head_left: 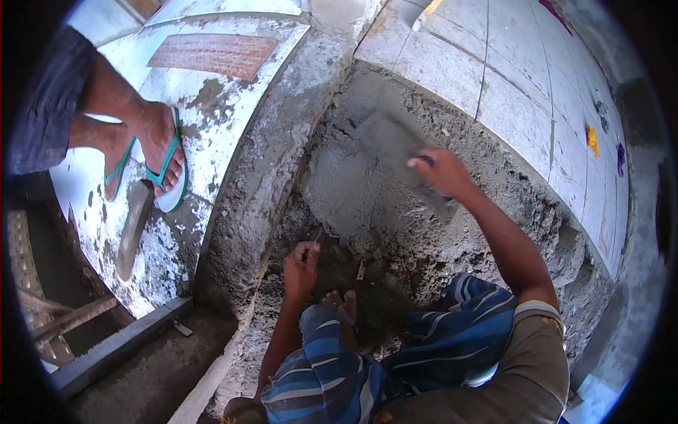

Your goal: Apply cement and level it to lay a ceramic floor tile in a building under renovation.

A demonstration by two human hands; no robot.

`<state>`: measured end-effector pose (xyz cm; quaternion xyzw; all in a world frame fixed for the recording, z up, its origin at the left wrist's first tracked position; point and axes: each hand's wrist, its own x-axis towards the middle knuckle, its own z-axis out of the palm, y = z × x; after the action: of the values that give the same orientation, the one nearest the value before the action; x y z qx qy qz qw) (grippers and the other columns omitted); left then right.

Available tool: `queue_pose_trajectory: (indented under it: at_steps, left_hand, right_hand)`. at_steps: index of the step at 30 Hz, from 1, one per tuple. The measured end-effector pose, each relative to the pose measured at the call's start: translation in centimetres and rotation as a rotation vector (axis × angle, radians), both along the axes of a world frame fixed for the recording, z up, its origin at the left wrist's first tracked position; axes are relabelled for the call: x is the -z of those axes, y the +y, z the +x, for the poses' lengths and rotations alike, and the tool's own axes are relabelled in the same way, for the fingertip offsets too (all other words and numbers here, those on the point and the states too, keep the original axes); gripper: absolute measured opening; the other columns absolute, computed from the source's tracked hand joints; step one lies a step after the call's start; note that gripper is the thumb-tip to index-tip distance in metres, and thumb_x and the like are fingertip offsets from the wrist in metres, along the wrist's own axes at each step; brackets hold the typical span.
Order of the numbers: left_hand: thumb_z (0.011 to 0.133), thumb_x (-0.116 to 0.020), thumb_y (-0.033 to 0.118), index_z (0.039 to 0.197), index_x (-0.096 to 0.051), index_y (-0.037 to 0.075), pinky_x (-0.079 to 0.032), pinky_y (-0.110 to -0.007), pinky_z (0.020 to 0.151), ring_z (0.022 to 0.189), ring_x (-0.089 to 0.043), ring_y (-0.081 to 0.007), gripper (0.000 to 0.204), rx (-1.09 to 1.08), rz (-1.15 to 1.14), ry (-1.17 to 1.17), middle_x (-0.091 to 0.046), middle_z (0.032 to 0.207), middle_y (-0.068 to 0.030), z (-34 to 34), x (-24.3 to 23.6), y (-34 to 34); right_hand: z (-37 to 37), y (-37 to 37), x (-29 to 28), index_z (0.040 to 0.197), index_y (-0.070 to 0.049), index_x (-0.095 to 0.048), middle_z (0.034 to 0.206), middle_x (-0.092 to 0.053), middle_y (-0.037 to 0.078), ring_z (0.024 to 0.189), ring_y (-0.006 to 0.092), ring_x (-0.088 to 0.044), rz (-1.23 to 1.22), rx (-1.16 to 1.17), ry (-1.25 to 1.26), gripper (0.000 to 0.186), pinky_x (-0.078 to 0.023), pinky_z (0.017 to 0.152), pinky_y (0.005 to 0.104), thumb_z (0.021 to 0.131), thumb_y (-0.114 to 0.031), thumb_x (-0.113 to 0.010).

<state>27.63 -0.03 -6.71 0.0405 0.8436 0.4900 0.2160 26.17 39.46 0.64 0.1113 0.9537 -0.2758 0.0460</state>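
Wet grey mortar (342, 191) covers a patch of rough floor before me, smooth in its middle and crumbly toward my side. My right hand (443, 173) is closed round the grip of a flat trowel (397, 141), its blade smeared by motion over the mortar. Lower down, my left hand (302, 268) hovers by the mortar's near edge, thumb and fingers pinched together. A thin pale sliver shows at its fingertips, too small to name. Below it, my bare foot (346, 305) stands on the dark, rough ground between my knees.
White floor tiles (515, 92) border the mortar at the right. A raised cement ledge (261, 155) runs along its left. Beyond it, another person's feet in green-strapped flip-flops (168, 166) stand on a mortar-stained white slab, near a grey bar (134, 230) and a reddish-brown board (212, 54).
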Motion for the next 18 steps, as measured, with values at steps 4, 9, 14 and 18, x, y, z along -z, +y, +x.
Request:
queue_pose_trajectory:
  at_steps: [4, 9, 14, 18]
  left_hand:
    - [0.097, -0.059, 0.028, 0.099, -0.067, 0.001, -0.048, -0.036, 0.068, 0.071, -0.062, -0.0198, 0.028, -0.117, -0.063, 0.101, -0.066, 0.077, -0.0116, -0.4, 0.7, -0.3]
    - [0.096, -0.059, 0.025, 0.095, -0.066, 0.001, -0.049, -0.038, 0.067, 0.07, -0.064, -0.0247, 0.025, -0.157, -0.085, 0.145, -0.067, 0.077, -0.0151, -0.5, 1.1, -0.5]
    - [0.096, -0.06, 0.024, 0.093, -0.066, 0.001, -0.048, -0.037, 0.066, 0.069, -0.063, -0.0226, 0.024, -0.181, -0.038, 0.134, -0.067, 0.076, -0.0135, 0.2, -0.2, 0.2]
    - [0.096, -0.06, 0.024, 0.097, -0.066, 0.002, -0.046, -0.033, 0.063, 0.067, -0.057, -0.0155, 0.022, -0.077, -0.01, 0.074, -0.062, 0.074, -0.0073, 0.7, 1.7, 0.2]
  right_hand:
    - [1.3, 3.3, -0.9, 0.105, -0.006, -0.07, 0.098, -0.069, 0.021, 0.093, 0.0398, -0.067, 0.136, 0.206, -0.098, 0.041, -0.052, 0.082, 0.0466, 0.091, -0.044, -0.061]
    - [0.0, 3.1, 0.5, 0.103, -0.005, -0.07, 0.1, -0.069, 0.022, 0.095, 0.0396, -0.067, 0.19, 0.361, -0.203, 0.04, -0.051, 0.083, 0.0472, 0.091, -0.043, -0.062]
    - [0.1, -1.5, 3.5, 0.098, -0.003, -0.07, 0.092, -0.069, 0.022, 0.084, 0.0409, -0.066, -0.103, 0.11, -0.028, 0.038, -0.051, 0.078, 0.0471, 0.09, -0.039, -0.063]
    - [-0.3, -7.0, 2.6, 0.098, -0.002, -0.069, 0.091, -0.069, 0.022, 0.083, 0.0414, -0.065, -0.27, -0.162, -0.155, 0.038, -0.051, 0.077, 0.0476, 0.092, -0.039, -0.06]
